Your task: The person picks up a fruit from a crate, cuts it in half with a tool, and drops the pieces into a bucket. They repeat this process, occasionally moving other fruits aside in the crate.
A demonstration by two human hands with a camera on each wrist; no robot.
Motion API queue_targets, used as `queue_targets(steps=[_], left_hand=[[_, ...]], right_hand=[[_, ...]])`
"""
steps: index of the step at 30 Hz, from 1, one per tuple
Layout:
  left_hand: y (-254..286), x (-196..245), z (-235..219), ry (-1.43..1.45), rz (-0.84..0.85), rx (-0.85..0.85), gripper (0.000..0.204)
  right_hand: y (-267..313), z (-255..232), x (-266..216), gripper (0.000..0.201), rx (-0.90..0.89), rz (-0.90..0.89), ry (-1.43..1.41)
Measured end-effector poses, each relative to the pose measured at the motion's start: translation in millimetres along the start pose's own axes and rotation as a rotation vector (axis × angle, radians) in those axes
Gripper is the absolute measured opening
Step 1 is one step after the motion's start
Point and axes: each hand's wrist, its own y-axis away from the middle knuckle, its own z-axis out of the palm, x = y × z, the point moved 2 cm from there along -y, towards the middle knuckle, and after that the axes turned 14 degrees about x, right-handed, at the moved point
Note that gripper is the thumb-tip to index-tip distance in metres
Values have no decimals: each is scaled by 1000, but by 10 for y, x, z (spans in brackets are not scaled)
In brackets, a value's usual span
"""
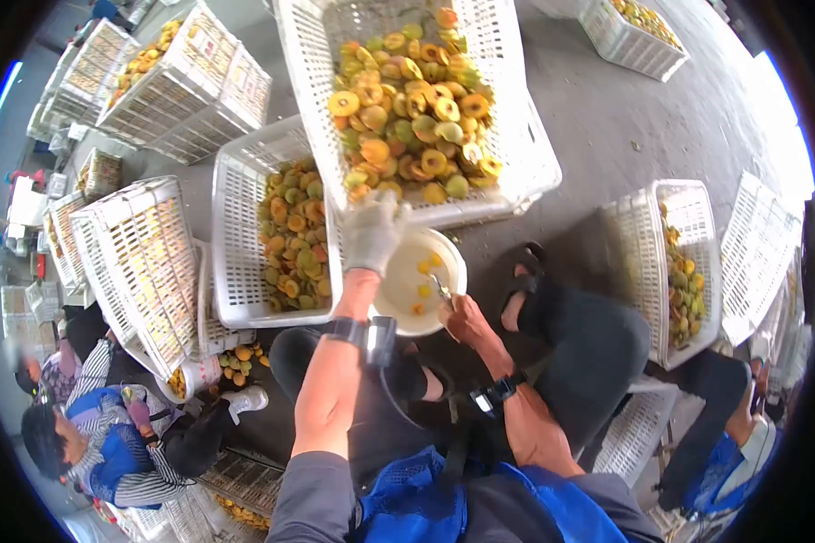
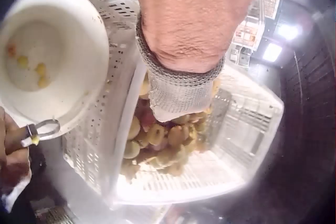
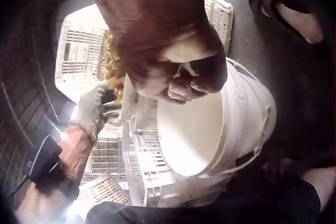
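Observation:
My left hand (image 1: 372,232), in a grey glove, reaches over the low rim of a tilted white crate (image 1: 516,136) full of halved yellow-orange fruit (image 1: 412,100). In the left wrist view the gloved hand (image 2: 176,95) has its fingers buried among the fruit (image 2: 157,140), so what they hold is hidden. My bare right hand (image 1: 463,317) grips a small metal loop tool (image 1: 441,290) over a white bucket (image 1: 448,262) that holds a few fruit pieces. The right wrist view shows the right hand (image 3: 184,79) curled above the bucket (image 3: 231,124), and the gloved hand (image 3: 97,109) at the crate's edge.
A second crate of fruit (image 1: 290,235) lies left of the bucket, and several more white crates (image 1: 140,262) stand around. Another crate (image 1: 679,262) stands at the right. A seated person in a striped top (image 1: 109,443) is at the lower left. My knees and sandalled foot (image 1: 521,281) flank the bucket.

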Motion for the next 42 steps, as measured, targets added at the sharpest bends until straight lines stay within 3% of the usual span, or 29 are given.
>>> queue_targets(steps=[2,5,8,9,12,13,14,15,17,18,20,24,25,28,32,35,37,42], left_hand=[[-78,52,101,-160,33,-265,38],[-134,28,188,-162,18,-306,42],[-83,-84,330,-153,46,-271,42],[-33,-145,417,-106,76,-95,40],[-69,-239,428,119,-309,40,44],[-32,-260,448,466,-539,159,44],[32,-281,440,808,-773,279,45],[75,-256,306,1083,-1045,202,40],[109,-107,130,1122,-1201,257,36],[166,-60,68,1160,-1257,288,35],[258,79,-50,1218,-1221,331,36],[591,-11,140,1222,-1255,268,41],[628,64,90,1167,-1143,307,46],[595,314,-186,984,-1025,302,47],[657,213,-127,1045,-1046,183,47],[752,180,-47,1029,-1051,206,45],[839,108,128,1070,-1146,211,44],[997,6,210,1086,-1206,88,41]], right_hand=[[1,46,178,26,73,-113,-2],[30,97,302,25,179,-298,-26],[9,100,243,26,109,-194,30],[-8,52,117,26,39,-21,-46],[-3,-73,-65,27,13,39,-109],[4,-128,-192,26,28,63,-140],[-25,-112,-174,27,101,-63,-115],[-49,-140,-278,27,169,-172,-85],[-91,-261,-658,25,90,-70,-4],[-102,-265,-764,25,108,-112,13],[-113,-260,-941,26,142,-206,44],[-110,-182,-1051,34,73,-330,201],[-128,-123,-1005,31,90,-382,234],[-75,-48,-940,24,91,-381,274],[25,-40,-976,17,142,-385,222],[31,-32,-1018,13,158,-357,219],[20,-40,-1002,11,140,-346,220],[26,242,-681,10,168,-473,17]])
